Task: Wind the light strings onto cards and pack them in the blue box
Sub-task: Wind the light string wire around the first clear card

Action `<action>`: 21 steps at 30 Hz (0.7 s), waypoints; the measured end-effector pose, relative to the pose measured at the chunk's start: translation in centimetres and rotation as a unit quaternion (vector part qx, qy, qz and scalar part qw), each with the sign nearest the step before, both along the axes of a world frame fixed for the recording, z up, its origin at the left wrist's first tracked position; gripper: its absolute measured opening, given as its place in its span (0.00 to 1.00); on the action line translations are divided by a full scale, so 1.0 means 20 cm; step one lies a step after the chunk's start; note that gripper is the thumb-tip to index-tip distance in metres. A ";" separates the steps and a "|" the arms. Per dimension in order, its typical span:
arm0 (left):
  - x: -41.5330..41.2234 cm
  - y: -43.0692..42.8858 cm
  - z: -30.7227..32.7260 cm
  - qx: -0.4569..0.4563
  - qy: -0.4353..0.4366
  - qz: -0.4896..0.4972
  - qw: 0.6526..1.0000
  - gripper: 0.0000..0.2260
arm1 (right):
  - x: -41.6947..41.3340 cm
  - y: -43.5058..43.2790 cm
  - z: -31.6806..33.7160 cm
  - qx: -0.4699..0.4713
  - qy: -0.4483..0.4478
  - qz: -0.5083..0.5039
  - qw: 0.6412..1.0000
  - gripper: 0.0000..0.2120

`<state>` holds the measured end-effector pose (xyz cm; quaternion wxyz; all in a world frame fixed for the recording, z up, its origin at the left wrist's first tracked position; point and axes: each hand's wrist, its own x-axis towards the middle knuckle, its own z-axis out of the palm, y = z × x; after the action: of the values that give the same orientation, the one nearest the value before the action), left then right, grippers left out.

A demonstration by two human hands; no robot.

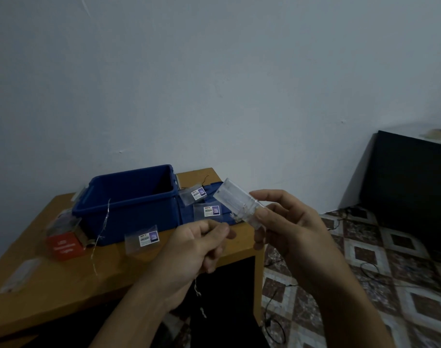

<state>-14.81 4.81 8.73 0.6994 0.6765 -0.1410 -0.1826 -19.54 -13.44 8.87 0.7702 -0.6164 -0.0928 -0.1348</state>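
Note:
My right hand point(287, 222) holds a clear plastic battery case point(235, 200) tilted up to the left, with thin wire wound round its lower end. My left hand point(199, 244) pinches the thin light string, which hangs down below it point(198, 295). Behind the hands the open blue box point(129, 197) stands on the wooden table point(38, 292). Another thin light string point(102, 229) trails over the box's front wall onto the table. Three clear packets with labels lie near the box: one in front point(142, 241) and two to its right point(192, 194), point(207, 212).
A red carton point(63, 243) with a clear packet on it lies left of the box. The blue lid point(214, 197) lies under the right packets. A pale flat card point(21, 275) rests at the table's left. Black cables point(380, 277) cross the patterned floor; a dark cabinet point(410, 192) stands right.

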 end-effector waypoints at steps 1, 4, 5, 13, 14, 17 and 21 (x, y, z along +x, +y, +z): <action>0.01 0.00 0.00 0.002 0.000 0.000 1.000 0.11 | 0.00 0.00 0.00 0.008 0.002 0.008 1.000 0.15; 0.02 0.00 0.00 -0.002 0.009 -0.029 1.000 0.11 | 0.01 0.00 -0.01 0.035 0.004 0.039 0.999 0.13; 0.03 0.00 0.00 -0.004 0.014 -0.043 0.999 0.12 | 0.01 0.00 -0.01 0.048 0.005 0.052 0.998 0.13; 0.16 0.09 0.06 0.084 -0.015 -0.226 0.970 0.11 | -0.02 -0.09 -0.03 0.040 -0.007 0.221 0.974 0.17; 0.18 0.09 0.08 0.107 -0.024 -0.232 0.967 0.10 | -0.02 -0.10 -0.03 0.031 -0.002 0.230 0.973 0.19; 0.21 0.06 0.17 0.169 -0.056 -0.228 0.957 0.15 | -0.03 -0.09 -0.03 -0.023 0.002 0.225 0.974 0.15; 0.19 0.02 0.28 0.234 -0.099 -0.211 0.944 0.24 | -0.04 -0.07 -0.01 -0.139 0.010 0.171 0.975 0.10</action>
<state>-10.94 5.17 14.33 0.4494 0.7905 -0.3026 -0.2856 -20.30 -14.89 8.63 0.6894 -0.6939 -0.2070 0.0196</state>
